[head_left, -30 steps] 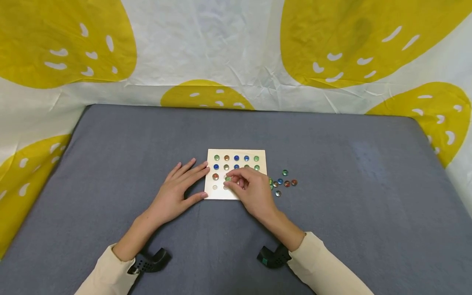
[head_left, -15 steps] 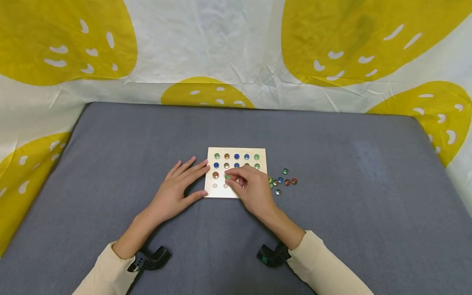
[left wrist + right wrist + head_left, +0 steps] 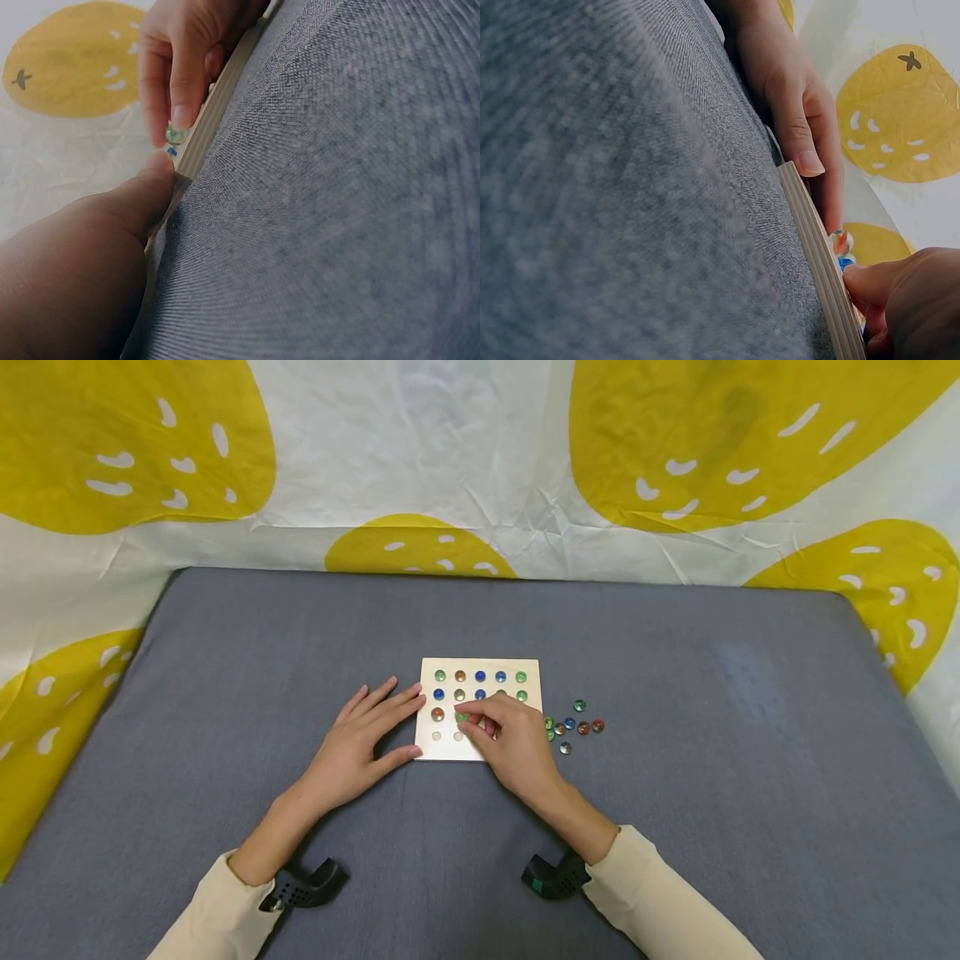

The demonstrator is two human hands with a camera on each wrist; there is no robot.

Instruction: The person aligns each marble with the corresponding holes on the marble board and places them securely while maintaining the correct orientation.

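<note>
A pale wooden board (image 3: 450, 752) with rows of round hollows lies flat on the cloth. Glass marbles fill its two far rows as far as they show, and a red one (image 3: 437, 714) sits at the left of the third. My left hand (image 3: 352, 756) rests with fingers spread, thumb and fingertips at the board's left edge. Thumb and index finger of my right hand (image 3: 521, 752) pinch a green marble (image 3: 461, 717) at the third row, beside the red one; the left wrist view shows this marble (image 3: 175, 135) at the fingertips. The right hand hides the board's near right part.
Several loose marbles (image 3: 583, 727), green, blue, red and clear, lie on the grey cloth (image 3: 675, 827) just right of the board. A white curtain with yellow shapes (image 3: 420, 547) hangs behind and beside the table.
The right hand's fingertips have settled slightly with the green marble into the third row, left of the hand. The left hand keeps its place on the board's edge.
</note>
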